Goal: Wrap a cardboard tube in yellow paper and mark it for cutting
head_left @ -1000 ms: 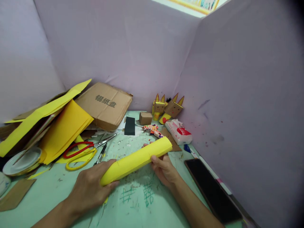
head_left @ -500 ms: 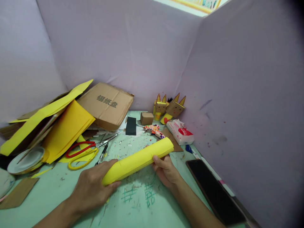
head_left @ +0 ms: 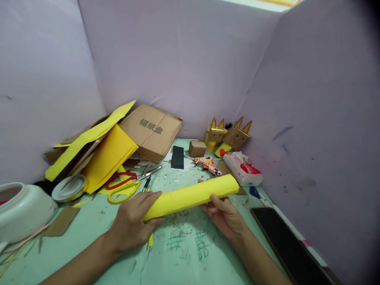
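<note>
A yellow paper roll [head_left: 190, 196] is held above the green table between both hands, its right end slightly higher. My left hand [head_left: 135, 221] wraps around the roll's left end, fingers over the top and thumb beneath. Farther along, near the right end, my right hand [head_left: 224, 215] grips it with the thumb on the near side and fingertips showing behind. Scissors [head_left: 126, 186] with one red and one yellow handle lie beyond my left hand, beside a black pen [head_left: 146, 183].
Yellow sheets [head_left: 109, 158] and a cardboard box [head_left: 151, 132] pile up at back left. A white pot [head_left: 26, 213] and tape roll [head_left: 69, 187] stand left. Cardboard figures [head_left: 234, 138], a small cardboard block [head_left: 197, 148] and tissues [head_left: 243, 168] sit behind; a phone [head_left: 289, 245] lies right.
The view has turned left, so the scene shifts rightward and more of the white pot shows. Both hands keep hold of the yellow roll, now tilted less steeply.
</note>
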The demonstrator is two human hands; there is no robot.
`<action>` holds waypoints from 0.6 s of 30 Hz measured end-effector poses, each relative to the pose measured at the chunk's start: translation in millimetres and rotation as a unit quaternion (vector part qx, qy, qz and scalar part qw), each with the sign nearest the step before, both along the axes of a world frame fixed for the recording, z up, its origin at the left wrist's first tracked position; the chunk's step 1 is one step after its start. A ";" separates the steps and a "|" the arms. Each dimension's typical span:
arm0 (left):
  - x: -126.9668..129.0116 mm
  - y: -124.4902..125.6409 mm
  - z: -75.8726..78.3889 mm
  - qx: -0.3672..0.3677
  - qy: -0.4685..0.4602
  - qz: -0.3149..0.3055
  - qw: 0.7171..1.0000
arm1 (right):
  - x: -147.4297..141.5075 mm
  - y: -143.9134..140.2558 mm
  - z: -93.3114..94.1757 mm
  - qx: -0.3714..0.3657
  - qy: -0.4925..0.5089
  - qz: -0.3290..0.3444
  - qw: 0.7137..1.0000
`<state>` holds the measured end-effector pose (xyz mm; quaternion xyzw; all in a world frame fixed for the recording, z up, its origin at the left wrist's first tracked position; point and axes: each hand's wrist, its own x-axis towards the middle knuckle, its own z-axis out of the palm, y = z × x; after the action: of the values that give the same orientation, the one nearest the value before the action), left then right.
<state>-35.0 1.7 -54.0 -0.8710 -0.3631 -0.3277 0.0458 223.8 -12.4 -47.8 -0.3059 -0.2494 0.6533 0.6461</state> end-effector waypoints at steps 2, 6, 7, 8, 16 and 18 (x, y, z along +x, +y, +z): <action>-0.1 -0.7 0.9 -0.019 -0.022 0.008 1.000 | 0.2 0.1 0.3 0.001 0.006 -0.007 1.000; -3.5 -0.2 3.3 -0.128 -0.133 0.043 0.982 | 4.6 1.6 1.6 -0.007 0.027 -0.041 0.999; -4.4 0.4 3.8 -0.165 -0.164 0.045 0.971 | 6.3 2.0 1.7 -0.012 0.030 -0.047 0.998; -5.0 1.2 4.2 -0.201 -0.196 0.045 0.959 | 8.0 2.4 1.7 -0.018 0.032 -0.052 0.998; 2.6 5.0 6.7 -0.424 -0.422 0.024 0.801 | 9.7 2.0 1.9 -0.001 0.026 -0.037 0.999; 3.3 5.5 6.9 -0.450 -0.431 0.026 0.782 | 8.3 0.6 2.2 0.011 0.022 -0.022 0.999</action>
<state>-31.8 7.2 -47.1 -0.5507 -0.4739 -0.4667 -0.5043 232.1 -11.8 -45.6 -0.2897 -0.2352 0.6427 0.6691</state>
